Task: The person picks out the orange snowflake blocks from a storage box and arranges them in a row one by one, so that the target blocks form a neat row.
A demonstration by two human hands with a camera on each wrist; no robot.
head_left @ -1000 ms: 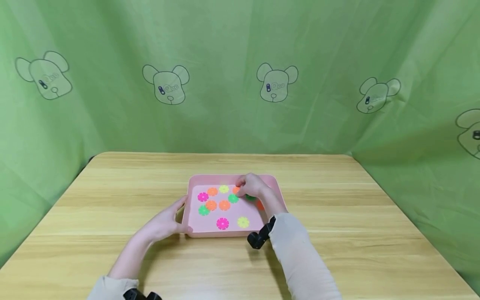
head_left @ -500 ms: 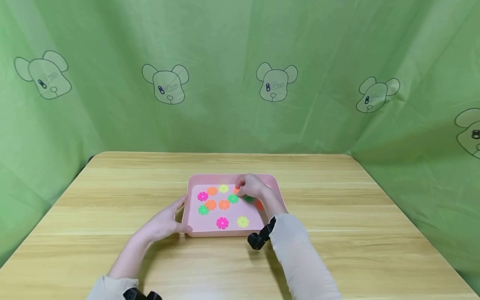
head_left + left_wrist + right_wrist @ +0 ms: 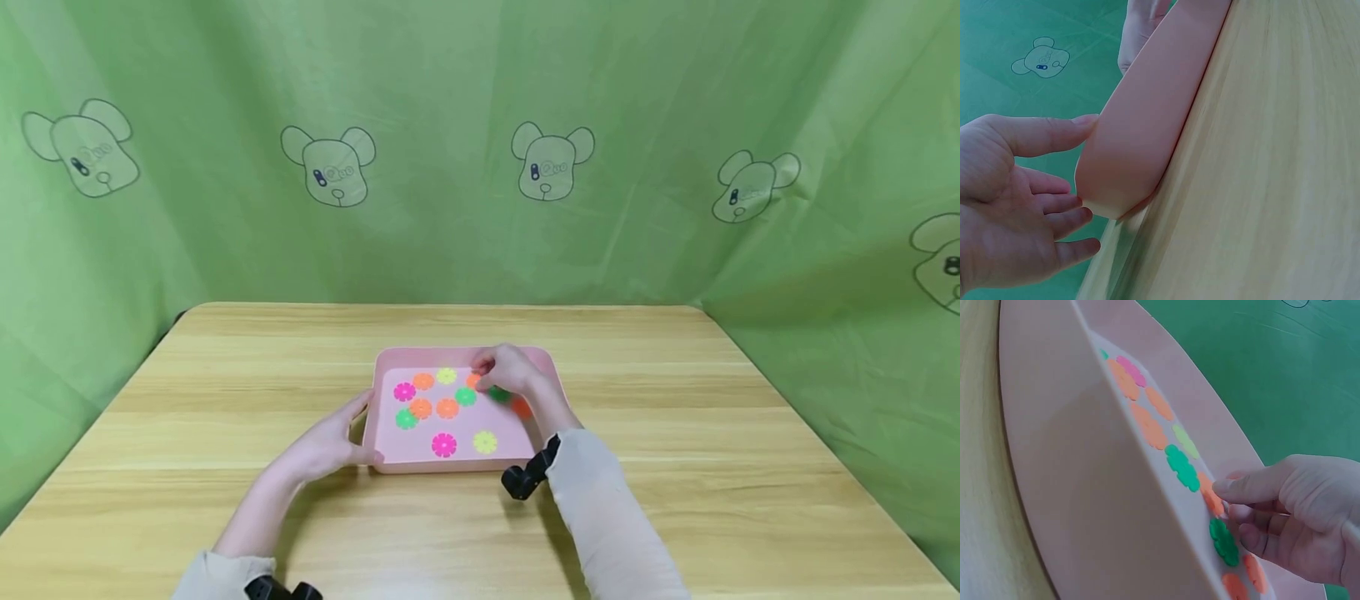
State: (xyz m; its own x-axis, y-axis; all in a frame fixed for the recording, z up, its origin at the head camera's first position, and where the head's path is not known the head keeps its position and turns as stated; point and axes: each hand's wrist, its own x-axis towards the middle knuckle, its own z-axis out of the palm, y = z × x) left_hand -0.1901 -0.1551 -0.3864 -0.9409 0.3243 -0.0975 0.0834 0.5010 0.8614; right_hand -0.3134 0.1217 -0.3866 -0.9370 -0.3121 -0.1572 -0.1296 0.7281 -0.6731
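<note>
- A pink tray (image 3: 450, 467) sat on a wooden counter (image 3: 675, 400), holding at least 12 flat, flower-shaped pieces (image 3: 444, 445) in pink, orange, green and yellow.
- The left hand (image 3: 330, 446) spanned the tray's near left corner, fingers loosely straight, thumb touching the rim, apparently steadying it.
- The right hand (image 3: 510, 372) reached inside near the far wall, thumb and fingers curled together, seemingly pinching 1 orange piece (image 3: 1211, 501) right by a green piece (image 3: 466, 397).
- Progress, as judged: pieces lay scattered, none visibly interlocked; handling of the orange piece looked unfinished.
</note>
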